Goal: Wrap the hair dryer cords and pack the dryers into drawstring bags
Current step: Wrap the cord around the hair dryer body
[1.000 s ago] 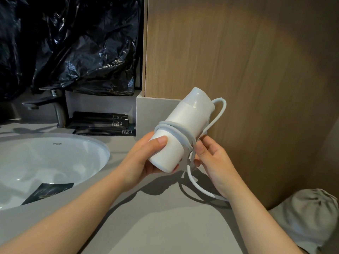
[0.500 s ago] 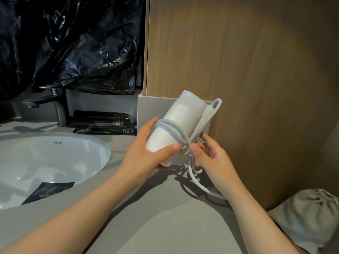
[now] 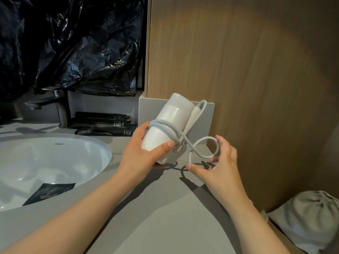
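Gripping the white hair dryer [image 3: 170,129] in my left hand [image 3: 143,156], I hold it tilted above the grey counter [image 3: 165,226], narrow end up toward the wooden panel [image 3: 238,70], my thumb across its front and my fingers curled round behind. Its white cord [image 3: 209,137] runs a couple of turns round the barrel, then swings out to my right in a loose loop. My right hand [image 3: 222,167] hooks that loop in its curled fingers, thumb stretched out underneath. A grey drawstring bag [image 3: 310,220], already bunched closed, lies at the far right, well apart from the dryer. To my left sits the white sink [image 3: 55,162] with a black packet [image 3: 49,193] in it. Behind it are a dark faucet [image 3: 60,107], a stack of black sachets [image 3: 104,123] and crumpled black plastic [image 3: 73,52].
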{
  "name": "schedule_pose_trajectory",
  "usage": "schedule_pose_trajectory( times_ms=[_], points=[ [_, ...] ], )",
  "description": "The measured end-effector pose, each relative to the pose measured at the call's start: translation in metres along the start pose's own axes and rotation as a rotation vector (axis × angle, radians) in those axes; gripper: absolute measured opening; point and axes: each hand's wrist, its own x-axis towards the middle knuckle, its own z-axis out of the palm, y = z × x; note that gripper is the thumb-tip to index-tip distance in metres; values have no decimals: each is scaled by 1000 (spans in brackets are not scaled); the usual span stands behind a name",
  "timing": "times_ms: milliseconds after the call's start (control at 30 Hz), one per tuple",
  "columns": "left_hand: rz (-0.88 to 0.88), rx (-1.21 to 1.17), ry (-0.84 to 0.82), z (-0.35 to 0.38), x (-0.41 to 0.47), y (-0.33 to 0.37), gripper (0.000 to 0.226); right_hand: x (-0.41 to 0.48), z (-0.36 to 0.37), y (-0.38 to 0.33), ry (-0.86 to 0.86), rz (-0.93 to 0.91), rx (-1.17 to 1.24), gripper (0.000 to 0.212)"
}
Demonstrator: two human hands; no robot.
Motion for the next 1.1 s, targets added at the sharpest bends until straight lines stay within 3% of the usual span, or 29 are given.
schedule_pose_trajectory(
  times_ms=[100, 267, 433, 500, 600, 667, 800, 867, 900, 1100],
  points=[
    [-18, -22, 6, 0, 1, -1, 56, 2, -5, 0, -49, 143, 168, 88],
    [-37, 14, 43, -2, 2, -2, 61, 7, -12, 4, -6, 143, 565, 22],
    [-66, 47, 61, -5, 5, -5, 55, 8, -17, -3, 68, 144, 921, 30],
    [-73, 47, 51, -5, 6, -7, 53, 6, -19, -6, -5, 104, 1040, 41],
    [-80, 38, 57, -5, 6, -8, 52, 3, -25, -5, -157, 54, 1247, 38],
    [-91, 39, 76, -6, 7, -10, 54, 3, -25, -7, -167, 45, 1238, 43],
    [-88, 72, 80, -9, 8, -11, 58, 0, -15, -10, -16, -24, 699, 36],
    [-80, 74, 81, -9, 9, -11, 60, 0, -12, -9, 50, -35, 574, 22],
    [-77, 74, 78, -9, 9, -11, 60, 0, -13, -10, 61, -13, 570, 13],
    [-69, 93, 53, -8, 10, -12, 59, 3, -22, -11, -12, 242, 850, 21]
  ],
)
